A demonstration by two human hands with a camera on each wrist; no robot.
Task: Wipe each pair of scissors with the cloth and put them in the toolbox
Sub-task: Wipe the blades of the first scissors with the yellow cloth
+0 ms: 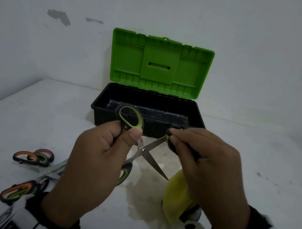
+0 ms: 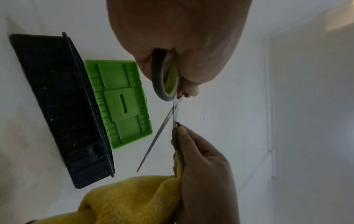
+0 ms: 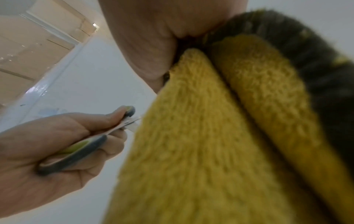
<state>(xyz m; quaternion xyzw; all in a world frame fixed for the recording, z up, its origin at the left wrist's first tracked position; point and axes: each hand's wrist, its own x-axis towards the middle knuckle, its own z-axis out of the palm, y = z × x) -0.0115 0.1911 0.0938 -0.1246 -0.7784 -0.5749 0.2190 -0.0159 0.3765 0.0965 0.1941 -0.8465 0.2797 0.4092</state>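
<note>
Left hand (image 1: 96, 157) clenched the scissors (image 1: 144, 150) by a handle, blades splayed; right hand (image 1: 210, 173) pinched the cloth (image 1: 175, 197) round one blade — the bare point at five o'clock could nick a finger

We lose one blade tip of the held scissors (image 1: 146, 152) inside the cloth (image 1: 176, 197), pinched under the right hand (image 1: 208, 171). The left hand (image 1: 96, 157) covers most of the lower handle loop. That hand also hides the blades of the spare scissors (image 1: 33, 158) at near left. In the right wrist view the cloth (image 3: 220, 128) is blurred and blocks the toolbox.
</note>
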